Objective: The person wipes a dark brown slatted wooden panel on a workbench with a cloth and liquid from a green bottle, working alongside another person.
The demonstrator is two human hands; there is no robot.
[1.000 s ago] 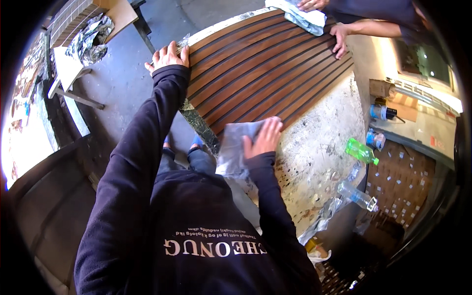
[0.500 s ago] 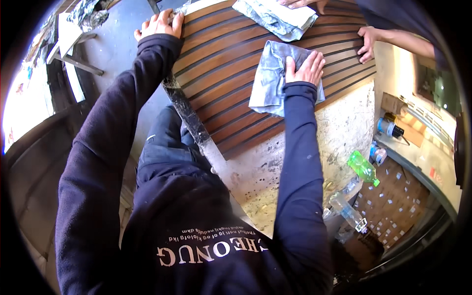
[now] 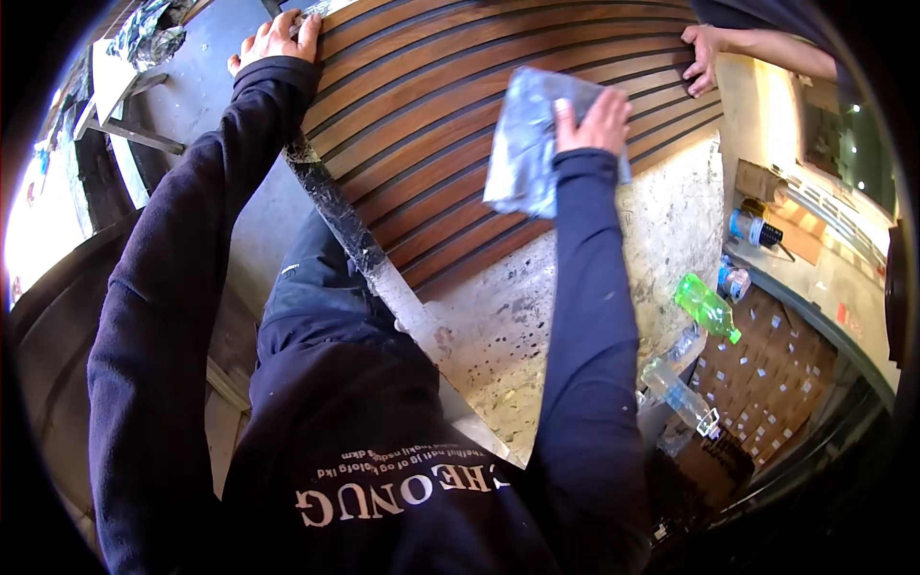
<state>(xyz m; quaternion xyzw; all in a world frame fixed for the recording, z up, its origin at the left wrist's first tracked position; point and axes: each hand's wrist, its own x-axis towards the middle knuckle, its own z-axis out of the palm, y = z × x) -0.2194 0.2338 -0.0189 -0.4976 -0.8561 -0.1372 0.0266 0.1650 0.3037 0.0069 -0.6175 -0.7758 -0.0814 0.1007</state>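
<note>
Before me lies a brown slatted wood panel [image 3: 422,134] with dark grooves. My left hand [image 3: 276,40] rests at its left edge, fingers spread and slightly bent, beside a bit of clear plastic [image 3: 309,11]. On the panel's near right part, my right hand [image 3: 592,123] presses a folded blue-grey cloth [image 3: 522,149]. Its fingers are stretched out over the cloth, a little blurred by motion. Another person's hand [image 3: 703,59] touches the panel's right end, its arm coming in from the upper right.
Under the panel is a stained white worktop [image 3: 508,321] with a dark-streaked edge. To its right are a green bottle [image 3: 706,305], a clear bottle [image 3: 678,395] and a blue-labelled container [image 3: 752,228]. A stool-like frame [image 3: 125,110] stands at upper left.
The view has shifted, so the panel sits higher and further left. My right hand and the cloth have slid slightly toward me and right. The other person's second cloth and hand have left view.
</note>
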